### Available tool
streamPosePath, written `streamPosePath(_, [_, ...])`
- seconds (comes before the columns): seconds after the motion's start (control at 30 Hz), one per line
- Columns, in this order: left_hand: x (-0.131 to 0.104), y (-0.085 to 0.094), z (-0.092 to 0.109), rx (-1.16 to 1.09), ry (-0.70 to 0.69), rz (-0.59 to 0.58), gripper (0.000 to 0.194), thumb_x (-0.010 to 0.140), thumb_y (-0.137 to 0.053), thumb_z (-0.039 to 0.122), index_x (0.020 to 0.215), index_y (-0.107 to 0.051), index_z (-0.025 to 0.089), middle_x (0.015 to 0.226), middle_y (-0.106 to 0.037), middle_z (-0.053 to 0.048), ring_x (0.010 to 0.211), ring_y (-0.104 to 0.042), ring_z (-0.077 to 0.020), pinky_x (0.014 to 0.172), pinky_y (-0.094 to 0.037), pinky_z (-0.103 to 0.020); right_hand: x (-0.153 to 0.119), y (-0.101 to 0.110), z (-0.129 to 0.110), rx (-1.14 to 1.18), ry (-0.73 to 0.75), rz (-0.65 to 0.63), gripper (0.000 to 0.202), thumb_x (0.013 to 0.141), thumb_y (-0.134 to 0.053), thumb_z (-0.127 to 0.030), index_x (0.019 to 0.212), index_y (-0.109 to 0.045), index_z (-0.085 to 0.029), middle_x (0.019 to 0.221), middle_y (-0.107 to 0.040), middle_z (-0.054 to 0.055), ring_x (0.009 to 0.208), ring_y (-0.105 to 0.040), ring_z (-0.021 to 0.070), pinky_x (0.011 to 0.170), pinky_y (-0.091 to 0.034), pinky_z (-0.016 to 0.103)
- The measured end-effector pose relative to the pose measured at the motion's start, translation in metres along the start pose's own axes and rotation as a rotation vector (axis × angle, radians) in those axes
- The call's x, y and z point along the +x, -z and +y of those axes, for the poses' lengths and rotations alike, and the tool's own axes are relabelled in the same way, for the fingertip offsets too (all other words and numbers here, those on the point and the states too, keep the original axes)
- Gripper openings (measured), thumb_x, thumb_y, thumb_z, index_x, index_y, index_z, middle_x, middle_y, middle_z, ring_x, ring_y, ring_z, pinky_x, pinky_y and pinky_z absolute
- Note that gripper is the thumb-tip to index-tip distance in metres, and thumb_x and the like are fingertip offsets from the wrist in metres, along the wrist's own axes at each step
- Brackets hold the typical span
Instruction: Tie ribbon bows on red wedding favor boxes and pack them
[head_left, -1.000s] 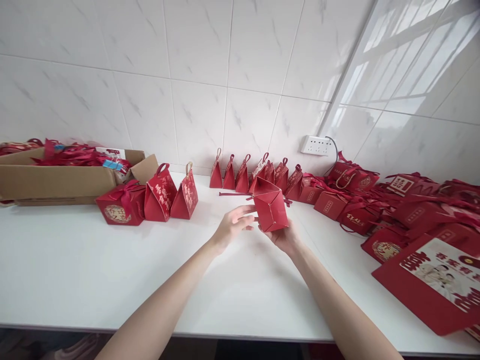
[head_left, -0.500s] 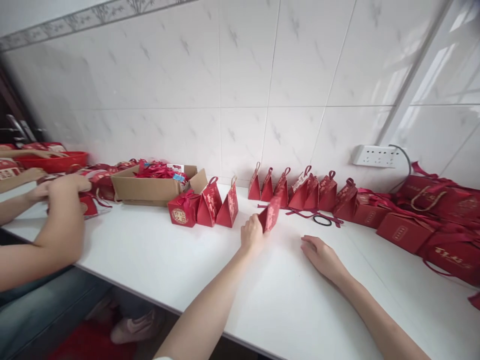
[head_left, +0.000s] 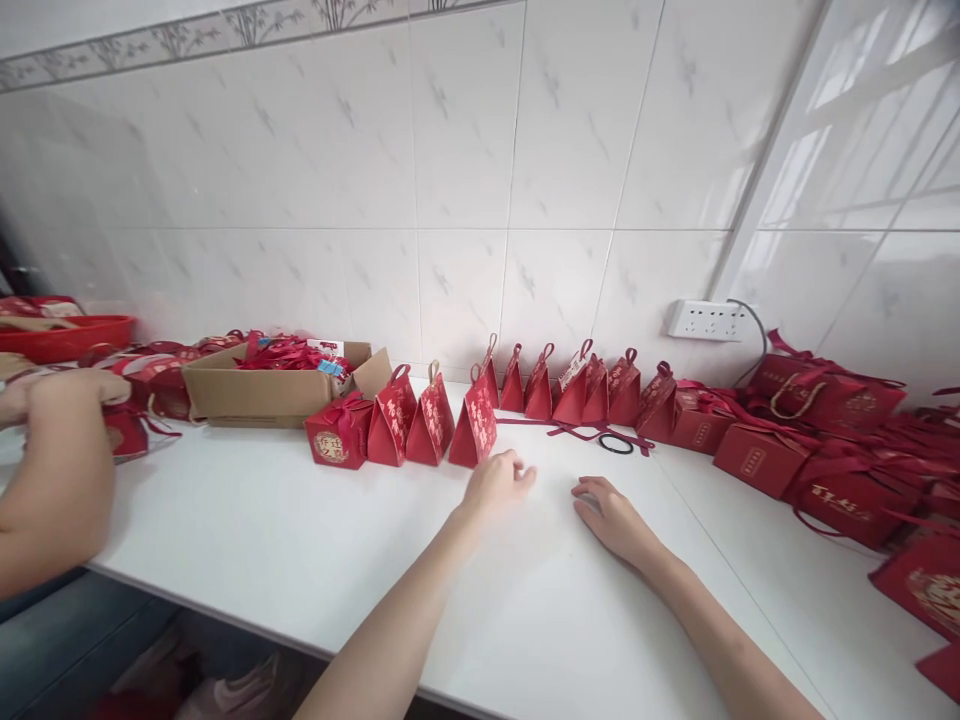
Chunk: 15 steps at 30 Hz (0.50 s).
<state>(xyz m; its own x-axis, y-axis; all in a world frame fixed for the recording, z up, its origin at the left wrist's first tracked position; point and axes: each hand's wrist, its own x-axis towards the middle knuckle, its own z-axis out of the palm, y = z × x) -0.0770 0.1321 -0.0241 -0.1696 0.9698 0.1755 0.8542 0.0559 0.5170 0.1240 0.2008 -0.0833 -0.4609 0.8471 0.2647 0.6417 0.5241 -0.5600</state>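
The red box [head_left: 472, 430] now stands released on the table [head_left: 555, 610] — left hand [head_left: 496, 483] and right hand [head_left: 613, 517] empty and relaxed.

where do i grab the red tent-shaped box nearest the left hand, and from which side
Probably best by the ribbon loop at its peak, from above: the box stands upright, and the loop rises above the sloping panels. The left hand is nearest, low at the box's right. A similar box stands close on the left, so that side looks tighter.
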Motion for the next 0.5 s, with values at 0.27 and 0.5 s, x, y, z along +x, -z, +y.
streamPosePath(0.27, [0.027, -0.038, -0.036, -0.425, -0.018, 0.102, 0.065, 0.079, -0.058, 0.027, 0.139, -0.037, 0.016, 0.153, -0.024, -0.012, 0.143, -0.017, -0.0222, 0.113, -0.027, -0.035, 0.001, 0.001, -0.005, 0.015, 0.017, 0.005, 0.021, 0.083, -0.045, -0.018, 0.095, -0.063, -0.016, 0.120, -0.056, 0.014, 0.109, -0.059, 0.0231, 0.099, -0.042, 0.038])
streamPosePath(0.5, [0.046, -0.027, -0.036, -0.582, 0.070, 0.200, 0.066, 0.080, -0.050, 0.020, 0.141, -0.027, 0.013, 0.152, -0.024, -0.014, 0.142, -0.018, -0.0254, 0.113, -0.028, -0.038, 0.003, 0.005, -0.015, -0.012, 0.023, 0.085, 0.018, 0.077, -0.056, -0.008, 0.090, -0.066, -0.015, 0.105, -0.064, 0.011, 0.098, -0.063, 0.0188, 0.092, -0.046, 0.029])
